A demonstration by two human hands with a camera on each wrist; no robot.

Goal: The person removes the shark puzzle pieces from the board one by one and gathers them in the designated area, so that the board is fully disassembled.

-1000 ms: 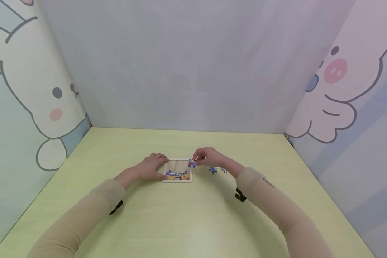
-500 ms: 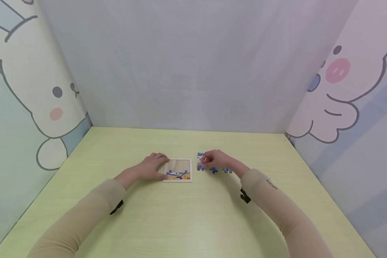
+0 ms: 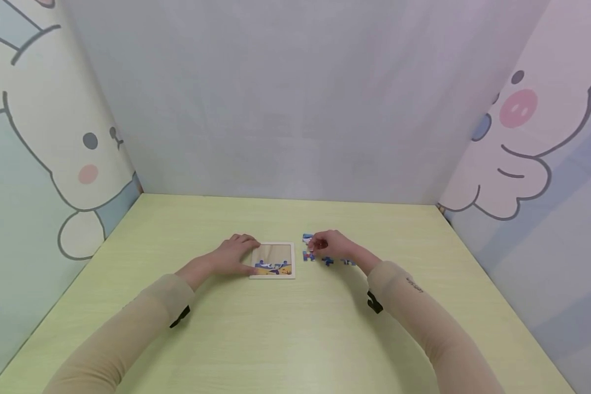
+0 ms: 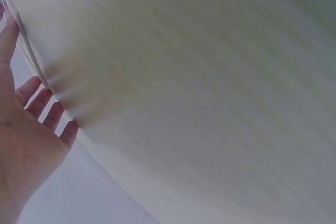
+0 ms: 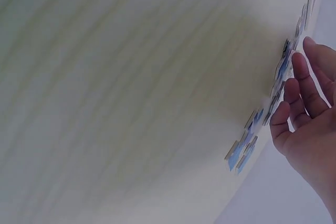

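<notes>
My left hand (image 3: pixel 233 255) spans the left side of a small wooden puzzle frame (image 3: pixel 273 277), thumb near the lower corner and fingers at the upper one. In the left wrist view the left hand (image 4: pixel 34 129) has its fingertips along the frame's edge. Assembled pieces (image 3: pixel 274 268) of orange, blue and white fill the frame's lower part; bare wood shows above. My right hand (image 3: pixel 327 242) bends its fingers over loose jigsaw pieces, beside a blue-and-red piece (image 3: pixel 308 255). In the right wrist view the right hand (image 5: pixel 310 98) has thumb and index finger close together; whether they pinch a piece I cannot tell.
Further loose jigsaw pieces lie around the right hand: a blue-white one (image 3: pixel 307 238) behind, a dark blue one (image 3: pixel 328 261) in front and another (image 3: pixel 348 262) under the wrist. The pale yellow table (image 3: pixel 295 328) ends at a grey backdrop (image 3: pixel 285 109).
The right hand has let go of the blue-and-red piece, which now lies on the table right of the frame, and has moved right over the loose pieces. The left hand stays at the frame.
</notes>
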